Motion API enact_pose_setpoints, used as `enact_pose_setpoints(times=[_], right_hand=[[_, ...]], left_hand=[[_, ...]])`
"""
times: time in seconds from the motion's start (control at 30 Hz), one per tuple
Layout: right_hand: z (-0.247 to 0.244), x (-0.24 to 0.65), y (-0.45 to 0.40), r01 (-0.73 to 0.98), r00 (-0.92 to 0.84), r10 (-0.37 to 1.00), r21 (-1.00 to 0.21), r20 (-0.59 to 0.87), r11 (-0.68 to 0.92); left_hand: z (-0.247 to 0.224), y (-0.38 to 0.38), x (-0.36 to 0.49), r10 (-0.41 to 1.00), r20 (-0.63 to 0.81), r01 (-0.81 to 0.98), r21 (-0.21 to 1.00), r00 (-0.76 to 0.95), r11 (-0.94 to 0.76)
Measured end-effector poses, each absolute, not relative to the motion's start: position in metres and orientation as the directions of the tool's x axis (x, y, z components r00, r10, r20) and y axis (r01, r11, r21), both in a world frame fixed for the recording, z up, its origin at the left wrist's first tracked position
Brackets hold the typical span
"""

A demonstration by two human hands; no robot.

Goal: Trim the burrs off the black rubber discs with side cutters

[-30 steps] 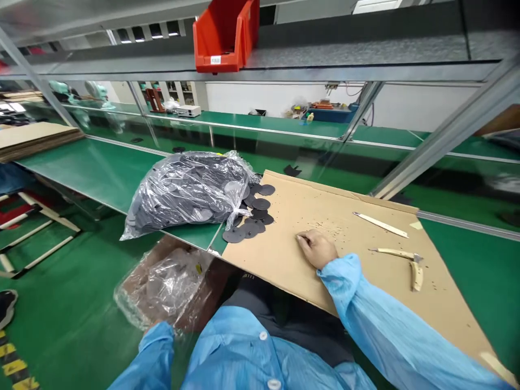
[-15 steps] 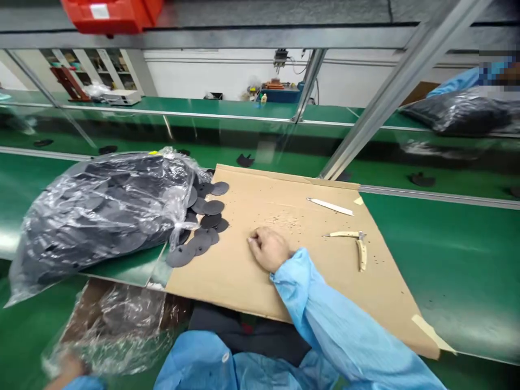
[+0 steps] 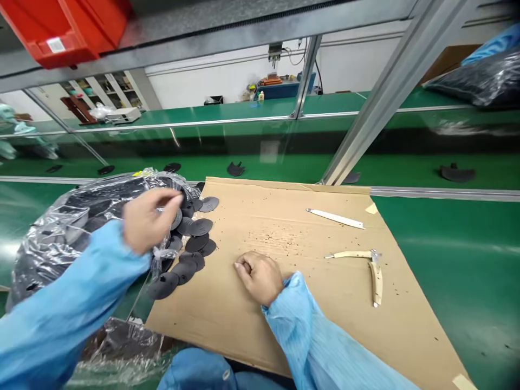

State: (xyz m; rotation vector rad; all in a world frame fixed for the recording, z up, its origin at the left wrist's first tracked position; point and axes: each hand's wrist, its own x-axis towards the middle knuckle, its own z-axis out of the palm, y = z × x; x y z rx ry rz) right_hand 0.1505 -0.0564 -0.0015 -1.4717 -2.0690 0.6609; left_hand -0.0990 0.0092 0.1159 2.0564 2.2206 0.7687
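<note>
My left hand is over the right end of the plastic bag of dark discs, at the bag's mouth. Its thumb and index finger come together near the edge of the disc pile; what they hold, if anything, is too small to make out. Several black discs spill from the bag onto the cardboard sheet. Resting on the cardboard, my right hand has its fingers curled in, and anything inside them is hidden.
On the cardboard's right side lie a white strip and cream-handled nippers. Black specks are scattered mid-sheet. A metal post rises behind it. A red bin hangs upper left. Black parts lie on the green belt behind.
My left hand has come up from the plastic-lined box at the lower left to the mouth of the bag. My right hand keeps its curled pose on the cardboard. The view has shifted.
</note>
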Motion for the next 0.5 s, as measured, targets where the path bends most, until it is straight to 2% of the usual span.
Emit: enact_pose_setpoints(times=[0.03,0.1,0.17,0.27,0.5], right_hand=[[-0.002,0.151,-0.056,0.702,-0.282,0.951,-0.649,0.125,0.293],[-0.002,0.151,-0.056,0.703,-0.293,0.949,-0.646,0.119,0.298],[-0.001,0.15,-0.057,0.707,-0.309,0.945,-0.637,0.112,0.306],[0.001,0.148,-0.059,0.711,-0.335,0.936,-0.622,0.11,0.328],[0.001,0.146,-0.061,0.723,-0.316,0.935,-0.597,0.161,0.347]], left_hand=[[0.115,0.038,-0.075,0.952,0.304,0.931,0.341,0.023,-0.131],[0.107,0.102,-0.033,0.973,0.211,0.93,0.329,0.099,-0.166],[0.092,0.159,-0.002,0.988,0.15,0.942,0.327,0.024,-0.072],[0.069,0.216,0.024,0.987,0.146,0.955,0.296,-0.072,0.026],[0.049,0.259,0.048,0.994,-0.023,0.96,0.259,-0.104,0.107]])
